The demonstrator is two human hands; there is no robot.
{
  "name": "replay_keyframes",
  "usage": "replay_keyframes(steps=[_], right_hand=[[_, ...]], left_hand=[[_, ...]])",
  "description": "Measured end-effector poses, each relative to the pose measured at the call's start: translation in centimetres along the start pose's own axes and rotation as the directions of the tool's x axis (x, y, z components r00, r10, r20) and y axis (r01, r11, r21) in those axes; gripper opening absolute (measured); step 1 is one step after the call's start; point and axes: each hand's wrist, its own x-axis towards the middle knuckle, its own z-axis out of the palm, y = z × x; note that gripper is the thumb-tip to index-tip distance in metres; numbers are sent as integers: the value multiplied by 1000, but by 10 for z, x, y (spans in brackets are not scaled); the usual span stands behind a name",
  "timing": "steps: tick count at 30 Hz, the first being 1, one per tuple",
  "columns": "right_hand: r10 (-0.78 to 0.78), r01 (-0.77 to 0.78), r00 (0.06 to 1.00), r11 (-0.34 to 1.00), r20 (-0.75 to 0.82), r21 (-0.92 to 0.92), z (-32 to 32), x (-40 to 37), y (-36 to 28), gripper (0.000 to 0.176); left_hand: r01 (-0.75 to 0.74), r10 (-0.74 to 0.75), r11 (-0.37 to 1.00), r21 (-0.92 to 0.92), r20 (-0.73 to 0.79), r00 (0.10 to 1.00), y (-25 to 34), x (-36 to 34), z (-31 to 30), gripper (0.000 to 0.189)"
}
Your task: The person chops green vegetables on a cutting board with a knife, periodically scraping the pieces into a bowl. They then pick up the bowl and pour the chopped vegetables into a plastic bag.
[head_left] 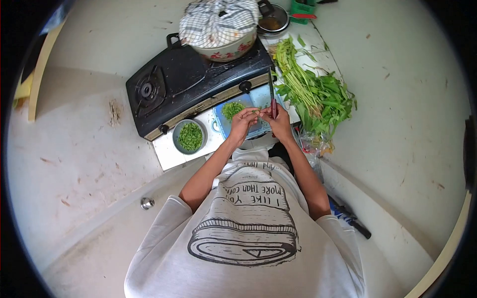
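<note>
My right hand grips a knife by its dark red handle, blade pointing away toward the stove. My left hand meets it just above a blue cutting board, fingers pinching a small green stem between both hands. A heap of chopped greens lies on the board's far left part. A small grey bowl holding more chopped greens stands left of the board.
A black two-burner gas stove stands behind the board, carrying a floral pot under a checked cloth. A bundle of leafy green stalks lies to the right. A metal pot sits at the back.
</note>
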Motion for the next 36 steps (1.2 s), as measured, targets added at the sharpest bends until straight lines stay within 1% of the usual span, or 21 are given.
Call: replay_keyframes(steps=[2,4,7,10,11,14,16,19,22,26,28,29,34,36], right_hand=[[45,-42,998,998,38,-53,2,3,-10,25],[11,-11,998,1000,58,1,7,8,-12,25],[-9,1,995,996,96,85,15,16,-16,25],[-8,-13,989,990,150,142,24,20,-27,26],[-9,-9,985,994,172,106,27,22,-31,25],[-35,15,979,995,201,98,34,22,-46,24],[-48,27,975,995,219,98,37,26,-44,24],[-56,33,973,994,226,107,42,26,-43,24],[-59,37,968,995,243,94,45,27,-43,23],[-69,48,960,995,270,83,47,25,-40,22],[-81,70,963,996,256,54,48,25,-39,22],[-87,80,965,996,248,40,49,25,-38,22],[-67,56,972,997,227,53,46,28,-38,22],[-69,56,976,996,204,71,46,29,-38,22]], left_hand=[[-3,2,1000,-12,-52,999,6,-6,-2,26],[-31,29,999,-16,-116,993,7,-10,-7,28],[-27,2,991,-132,-192,981,12,-13,-14,27],[-40,-1,963,-265,-153,988,16,-18,-20,25],[-52,5,956,-289,-161,987,16,-20,-20,25],[-73,11,926,-371,-167,986,17,-26,-18,24],[-72,5,896,-437,-153,988,17,-29,-18,22],[-66,16,874,-480,-109,994,17,-32,-20,22],[-41,-21,858,-513,-114,993,16,-35,-19,23],[-64,-1,886,-460,-139,990,17,-38,-19,25],[-87,30,900,-426,-137,990,16,-36,-22,26],[-101,35,901,-421,-161,986,15,-36,-23,26],[-136,40,910,-393,-241,970,15,-32,-27,26],[-134,47,932,-337,-255,966,17,-32,-28,27]])
